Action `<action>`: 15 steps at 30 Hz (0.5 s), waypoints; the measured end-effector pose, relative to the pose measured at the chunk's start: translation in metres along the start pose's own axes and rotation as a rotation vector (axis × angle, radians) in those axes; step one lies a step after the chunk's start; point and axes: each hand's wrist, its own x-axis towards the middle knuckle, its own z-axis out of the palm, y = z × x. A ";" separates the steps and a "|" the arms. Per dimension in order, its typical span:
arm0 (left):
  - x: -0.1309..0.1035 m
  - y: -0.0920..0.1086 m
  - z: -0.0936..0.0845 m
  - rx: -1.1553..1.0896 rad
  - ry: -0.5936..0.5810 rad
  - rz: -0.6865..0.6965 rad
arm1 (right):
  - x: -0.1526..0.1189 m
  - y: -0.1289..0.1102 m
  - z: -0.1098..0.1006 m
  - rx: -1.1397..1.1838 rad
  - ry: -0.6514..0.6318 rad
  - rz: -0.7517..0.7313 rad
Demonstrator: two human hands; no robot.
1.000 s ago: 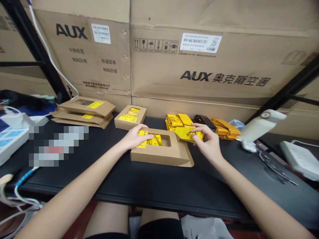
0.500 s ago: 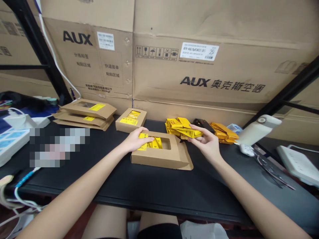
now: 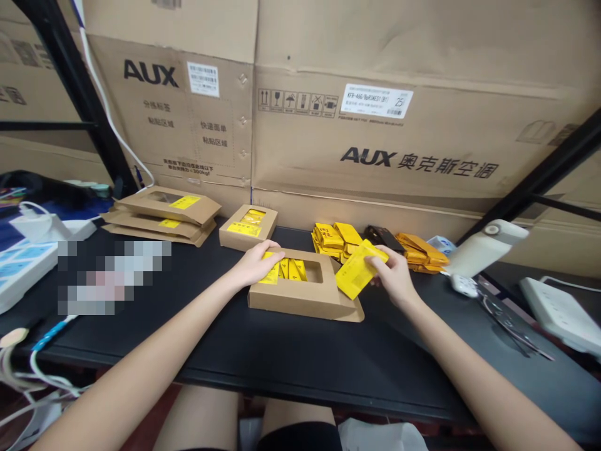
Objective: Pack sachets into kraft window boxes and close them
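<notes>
My left hand (image 3: 257, 264) grips the left end of a brown cardboard box (image 3: 300, 302) with a window in its top. Through that window several yellow packets (image 3: 295, 269) show inside, toward the left. The box's flap (image 3: 353, 310) hangs out open at the right end. Between the fingers and thumb of my right hand (image 3: 393, 275) is a flat yellow packet (image 3: 357, 270), tilted, right at the box's open end. Behind it lies a pile of yellow packets (image 3: 328, 237). The fingertips under the held packet are partly hidden.
A smaller filled box (image 3: 235, 237) stands behind, beside stacked flat boxes (image 3: 141, 220). Black packets (image 3: 382, 237), orange packets (image 3: 420, 250), a white bottle (image 3: 491, 247), an earbud case (image 3: 464, 285) and glasses (image 3: 509, 322) lie to the right. Power strips sit at both sides; large cartons wall the back.
My right hand has taken a yellow packet off the pile and brought it nearer, turned flat side toward me, to the box's open end. My left hand stays on the box.
</notes>
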 end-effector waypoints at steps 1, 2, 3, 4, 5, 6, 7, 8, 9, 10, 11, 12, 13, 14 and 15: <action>0.001 -0.001 0.000 0.005 0.004 0.000 | -0.001 -0.001 0.002 0.008 -0.066 0.048; 0.002 -0.001 0.000 0.005 0.003 -0.003 | -0.002 -0.002 0.003 0.030 -0.128 0.098; 0.003 -0.002 0.000 0.003 0.002 -0.007 | -0.002 -0.003 0.004 0.063 -0.184 0.146; 0.003 -0.003 0.000 0.000 0.002 -0.009 | -0.003 -0.003 0.005 0.099 -0.237 0.188; 0.004 -0.004 0.000 -0.004 0.002 -0.009 | -0.003 -0.004 0.005 0.130 -0.296 0.222; 0.004 -0.005 0.000 -0.009 0.001 -0.009 | -0.003 -0.004 0.004 0.148 -0.358 0.244; 0.005 -0.006 0.000 -0.016 0.001 -0.009 | -0.004 -0.004 0.003 0.152 -0.412 0.247; 0.005 -0.007 0.000 -0.022 0.003 -0.007 | -0.004 -0.003 0.003 0.143 -0.458 0.234; 0.006 -0.008 0.001 -0.029 0.006 -0.004 | -0.004 -0.002 0.002 0.123 -0.496 0.210; 0.006 -0.009 0.001 -0.034 0.008 -0.001 | -0.005 -0.001 0.002 0.091 -0.527 0.177; 0.006 -0.010 0.001 -0.039 0.011 0.003 | -0.006 0.001 0.002 0.044 -0.546 0.131; 0.006 -0.011 0.002 -0.043 0.014 0.005 | -0.007 0.003 0.003 -0.028 -0.553 0.072; 0.006 -0.010 0.003 -0.046 0.016 0.006 | -0.009 0.005 0.004 -0.123 -0.544 0.000; 0.005 -0.010 0.003 -0.046 0.021 0.004 | -0.011 0.006 0.006 -0.234 -0.523 -0.084; 0.005 -0.008 0.004 -0.044 0.028 0.002 | -0.013 0.007 0.008 -0.343 -0.493 -0.169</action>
